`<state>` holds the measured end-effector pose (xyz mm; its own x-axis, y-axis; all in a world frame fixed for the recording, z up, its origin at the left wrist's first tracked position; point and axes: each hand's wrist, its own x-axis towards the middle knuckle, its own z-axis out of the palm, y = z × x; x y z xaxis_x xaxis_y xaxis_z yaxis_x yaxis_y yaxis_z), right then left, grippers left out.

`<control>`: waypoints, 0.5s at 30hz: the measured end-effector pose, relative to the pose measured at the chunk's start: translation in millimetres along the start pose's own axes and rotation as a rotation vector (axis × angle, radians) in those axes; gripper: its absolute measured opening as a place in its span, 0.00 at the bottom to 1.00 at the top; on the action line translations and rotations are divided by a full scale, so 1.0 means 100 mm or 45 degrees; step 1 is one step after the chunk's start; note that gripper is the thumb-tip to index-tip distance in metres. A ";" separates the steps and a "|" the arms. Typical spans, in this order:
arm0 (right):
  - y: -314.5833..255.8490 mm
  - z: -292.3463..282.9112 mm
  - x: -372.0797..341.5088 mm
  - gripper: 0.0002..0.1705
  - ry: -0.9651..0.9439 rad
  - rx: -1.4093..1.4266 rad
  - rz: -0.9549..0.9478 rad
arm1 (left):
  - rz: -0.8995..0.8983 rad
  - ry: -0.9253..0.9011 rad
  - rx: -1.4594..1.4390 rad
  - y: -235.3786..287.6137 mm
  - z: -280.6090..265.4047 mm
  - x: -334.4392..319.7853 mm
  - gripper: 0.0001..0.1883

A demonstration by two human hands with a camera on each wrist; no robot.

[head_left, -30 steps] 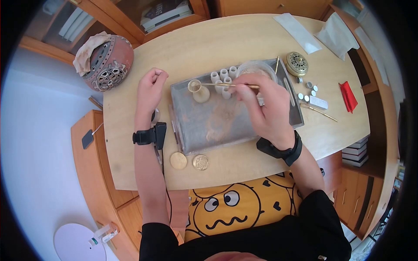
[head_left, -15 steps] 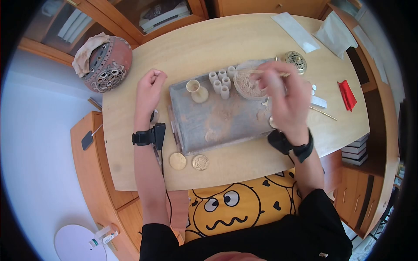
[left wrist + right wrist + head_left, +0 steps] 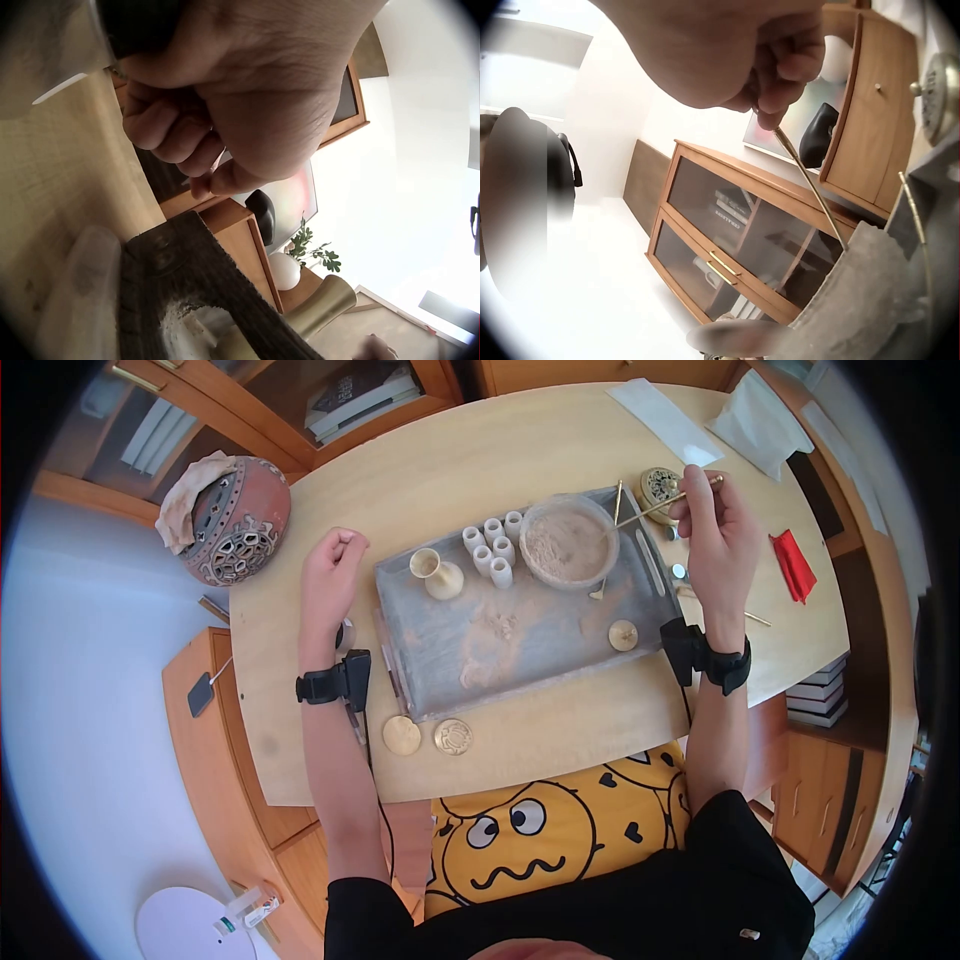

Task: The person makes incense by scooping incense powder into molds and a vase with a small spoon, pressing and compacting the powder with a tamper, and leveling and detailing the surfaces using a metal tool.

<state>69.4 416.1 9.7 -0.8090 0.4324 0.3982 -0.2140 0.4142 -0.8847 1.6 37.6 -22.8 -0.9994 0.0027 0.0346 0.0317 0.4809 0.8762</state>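
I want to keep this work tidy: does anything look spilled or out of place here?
Yes: brownish powder lies in smeared patches across the gray tray, outside the translucent bowl of similar powder, so it looks spilled.

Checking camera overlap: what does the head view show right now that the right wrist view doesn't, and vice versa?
Head only: the red pouch, the yellow cartoon fabric and the patterned gold disc.

Right wrist only: a black, sculpture-like object and, partly hidden by the hand, a white rounded object.

Both: the right hand pinching the gold rod, the bowl and the glass-fronted cabinet.
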 end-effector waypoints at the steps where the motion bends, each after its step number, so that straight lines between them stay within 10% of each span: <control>1: 0.00 0.02 0.00 0.16 -0.012 0.049 0.007 | -0.021 0.014 0.012 0.02 -0.01 -0.01 0.10; 15: 0.10 0.03 0.01 0.14 -0.178 0.324 0.065 | 0.009 -0.015 -0.021 0.00 -0.03 -0.03 0.09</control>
<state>65.3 418.5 0.7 -0.8860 0.3255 0.3301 -0.2873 0.1733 -0.9420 4.1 35.1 -22.1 -0.9992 0.0163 0.0356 0.0391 0.4664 0.8837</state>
